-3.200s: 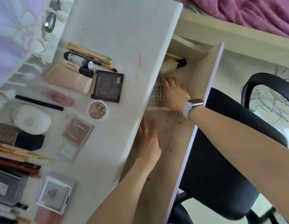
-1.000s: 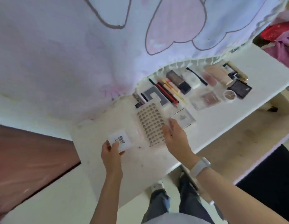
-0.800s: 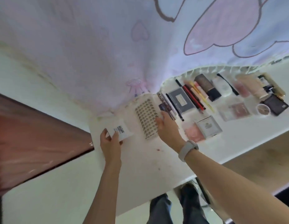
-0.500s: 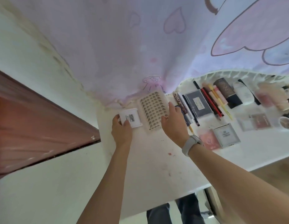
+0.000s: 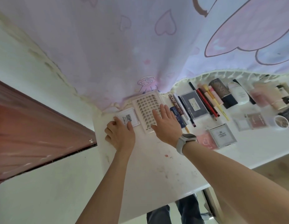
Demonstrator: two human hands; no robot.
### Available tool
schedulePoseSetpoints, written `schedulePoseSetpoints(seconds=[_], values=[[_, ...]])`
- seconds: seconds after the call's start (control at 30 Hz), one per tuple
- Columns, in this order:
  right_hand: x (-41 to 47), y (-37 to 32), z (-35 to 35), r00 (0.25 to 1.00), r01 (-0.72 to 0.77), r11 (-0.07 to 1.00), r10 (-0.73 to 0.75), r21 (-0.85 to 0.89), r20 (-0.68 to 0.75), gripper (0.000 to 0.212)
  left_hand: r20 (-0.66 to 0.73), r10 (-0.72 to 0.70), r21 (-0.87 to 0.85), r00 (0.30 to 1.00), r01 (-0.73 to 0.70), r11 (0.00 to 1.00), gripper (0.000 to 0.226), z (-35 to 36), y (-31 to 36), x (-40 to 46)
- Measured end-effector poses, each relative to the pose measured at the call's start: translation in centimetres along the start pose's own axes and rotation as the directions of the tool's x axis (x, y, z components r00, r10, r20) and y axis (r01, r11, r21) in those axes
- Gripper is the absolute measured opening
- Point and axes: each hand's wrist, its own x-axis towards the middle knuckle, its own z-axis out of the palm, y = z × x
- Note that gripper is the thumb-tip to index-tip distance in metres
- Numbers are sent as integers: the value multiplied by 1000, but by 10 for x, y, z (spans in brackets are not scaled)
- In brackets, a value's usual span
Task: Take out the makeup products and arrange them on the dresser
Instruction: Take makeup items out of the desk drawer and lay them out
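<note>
On the white dresser point(image 5: 148, 168), a clear tray of false lash clusters point(image 5: 144, 105) lies at the back edge. My right hand point(image 5: 166, 125), with a watch on its wrist, rests flat on the tray, fingers spread. Just left of the tray lies a small white box point(image 5: 130, 116) with a printed label. My left hand point(image 5: 120, 135) pinches this box between thumb and forefinger as it lies on the dresser top. To the right stand rows of makeup: a black palette point(image 5: 194, 105), pencils point(image 5: 207, 101), a dark tube point(image 5: 223, 92), a silver compact point(image 5: 223, 135).
A pink and lilac printed curtain point(image 5: 140, 46) hangs over the dresser's back edge. A reddish-brown panel point(image 5: 35, 126) is at the left, past the dresser's end. A white bottle point(image 5: 238, 93), clear palettes point(image 5: 250, 122) and a round pot point(image 5: 281, 121) lie further right.
Both hands left the drawer and carried the lash tray and the white box to the dresser's left end. They slid both items back against the curtain, side by side.
</note>
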Motion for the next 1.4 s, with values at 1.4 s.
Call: schedulePoseSetpoints(seconds=[1.4], values=[[-256, 515, 85, 375, -581, 469, 879, 665, -293, 57, 555, 823, 65, 121, -993, 102, 65, 369, 384, -356]])
